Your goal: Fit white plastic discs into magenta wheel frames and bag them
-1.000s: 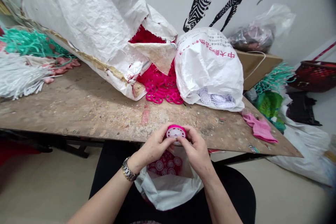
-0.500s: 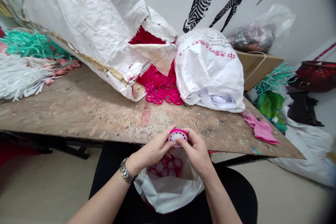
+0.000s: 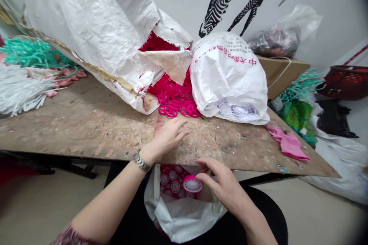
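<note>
My left hand [image 3: 169,136] hangs open just over the worn wooden tabletop [image 3: 94,130], nearest to a heap of magenta plastic wheels [image 3: 175,106] and touching none of them. My right hand [image 3: 220,180] is lower, with its fingers spread beside a magenta-rimmed white spool [image 3: 192,184]. Whether it touches the spool, I cannot tell. That spool sits over a white plastic bag [image 3: 179,218] on my lap, which holds several pink and white discs [image 3: 172,182]. A torn woven sack [image 3: 94,26] spills the magenta wheels.
A white carrier bag with red characters [image 3: 230,72] holds white discs. Teal plastic strands [image 3: 31,53], white strands [image 3: 17,92] and a pink cloth [image 3: 287,145] lie around the table. Behind stand a cardboard box [image 3: 283,76] and a red basket [image 3: 345,84].
The spool has left both hands' grip and dropped lower, over the bag. My left hand has moved forward across the table, and my right hand has moved down and apart from it.
</note>
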Motion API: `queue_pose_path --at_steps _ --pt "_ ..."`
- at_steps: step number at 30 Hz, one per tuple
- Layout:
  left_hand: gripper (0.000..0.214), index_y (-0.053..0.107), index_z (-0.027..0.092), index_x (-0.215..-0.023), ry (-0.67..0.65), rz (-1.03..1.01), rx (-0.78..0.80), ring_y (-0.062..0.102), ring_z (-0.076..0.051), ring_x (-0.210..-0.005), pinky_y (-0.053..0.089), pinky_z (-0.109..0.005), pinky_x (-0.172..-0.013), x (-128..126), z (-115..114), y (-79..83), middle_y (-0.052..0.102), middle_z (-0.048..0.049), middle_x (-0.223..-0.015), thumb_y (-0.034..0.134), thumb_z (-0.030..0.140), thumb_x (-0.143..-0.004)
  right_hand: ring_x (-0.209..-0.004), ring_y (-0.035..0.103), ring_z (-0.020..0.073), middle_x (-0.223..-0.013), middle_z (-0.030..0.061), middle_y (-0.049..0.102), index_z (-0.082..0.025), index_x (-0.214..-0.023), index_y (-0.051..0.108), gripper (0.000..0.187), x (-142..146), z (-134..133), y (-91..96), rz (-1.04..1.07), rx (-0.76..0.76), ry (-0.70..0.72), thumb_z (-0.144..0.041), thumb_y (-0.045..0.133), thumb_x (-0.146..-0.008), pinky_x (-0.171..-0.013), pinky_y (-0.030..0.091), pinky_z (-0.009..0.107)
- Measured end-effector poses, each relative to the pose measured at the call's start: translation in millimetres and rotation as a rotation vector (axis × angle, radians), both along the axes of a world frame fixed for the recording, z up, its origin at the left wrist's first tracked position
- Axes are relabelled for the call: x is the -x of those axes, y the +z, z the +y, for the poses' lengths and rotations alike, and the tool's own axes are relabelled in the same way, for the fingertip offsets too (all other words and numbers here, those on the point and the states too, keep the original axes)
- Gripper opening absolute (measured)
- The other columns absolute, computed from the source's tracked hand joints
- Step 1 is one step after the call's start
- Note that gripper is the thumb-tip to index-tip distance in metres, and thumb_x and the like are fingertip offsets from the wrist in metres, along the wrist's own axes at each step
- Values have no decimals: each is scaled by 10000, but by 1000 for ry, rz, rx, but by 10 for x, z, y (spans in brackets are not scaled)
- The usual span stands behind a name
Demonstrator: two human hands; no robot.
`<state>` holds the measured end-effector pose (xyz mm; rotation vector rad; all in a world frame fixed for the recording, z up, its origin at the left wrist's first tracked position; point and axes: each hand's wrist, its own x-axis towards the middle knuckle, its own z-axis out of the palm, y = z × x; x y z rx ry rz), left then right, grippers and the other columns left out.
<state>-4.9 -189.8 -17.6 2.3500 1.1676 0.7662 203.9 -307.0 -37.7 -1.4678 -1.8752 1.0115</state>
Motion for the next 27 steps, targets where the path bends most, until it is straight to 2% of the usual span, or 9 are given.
queue_pose_path --at_steps 2,4,6,9,14,18,19,23,27 --pt "474 493 122 -1370 143 166 -123 522 -285 -1180 414 -426 -1029 -127 276 -21 590 -165 -1233 547 318 -941 -934 632 218 -1032 54 692 -218 -1097 659 218 2 -26 -32 -14 -63 -36 -310 600 -909 -850 483 337" --pt "664 390 121 -1451 217 297 -145 455 -327 -1256 406 -456 -1028 -268 533 -43 539 -189 -1305 634 375 -888 -934 639 215 -1033 60 694 -217 -1073 662 190 17 -33 -59 -14 -116 -61 -295 566 -930 -846 491 335" --pt "768 338 149 -1481 243 339 -144 363 -357 -1340 387 -484 -1036 -393 745 -65 491 -200 -1368 681 419 -848 -957 644 220 -1035 62 700 -224 -1056 668 174 35 -29 -79 -15 -158 -73 -279 555 -936 -855 497 339" --pt "763 362 135 -1457 232 333 -132 317 -377 -1369 356 -516 -1047 -513 957 -104 492 -230 -1365 722 348 -819 -980 652 234 -1032 62 711 -235 -1034 677 161 51 -29 -104 -2 -194 -65 -267 555 -933 -867 508 356" --pt "584 453 106 -1362 204 258 -92 418 -361 -1278 342 -533 -1049 -547 1020 -116 554 -229 -1285 670 198 -827 -991 663 239 -1037 56 720 -248 -1017 689 163 18 -53 -143 37 -184 -67 -267 548 -937 -874 517 367" --pt "594 423 106 -1365 148 106 -25 515 -292 -1202 410 -449 -1032 -479 759 -23 571 -189 -1275 652 318 -859 -954 671 231 -1027 62 718 -245 -1072 682 198 -53 -26 -145 111 -197 -184 -296 549 -935 -834 528 353" --pt "567 435 117 -1340 117 38 34 570 -254 -1126 464 -400 -977 -452 647 2 599 -161 -1226 636 367 -872 -944 670 229 -1029 65 716 -244 -1095 676 214 -70 -7 -138 133 -213 -231 -307 550 -935 -819 531 349" --pt "385 568 163 -1169 -235 -721 875 653 -210 -963 554 -386 -835 -320 125 26 623 -101 -1119 649 387 -866 -935 645 212 -1113 72 692 -256 -1219 630 307 -101 107 -61 201 -298 -373 -336 558 -932 -808 532 347" --pt "351 642 162 -1107 -276 -1046 1243 683 -186 -834 570 -313 -709 -228 -261 -97 670 -89 -1014 676 399 -851 -898 622 183 -1216 84 651 -251 -1288 598 364 -36 249 70 228 -371 -328 -307 566 -929 -823 525 339"
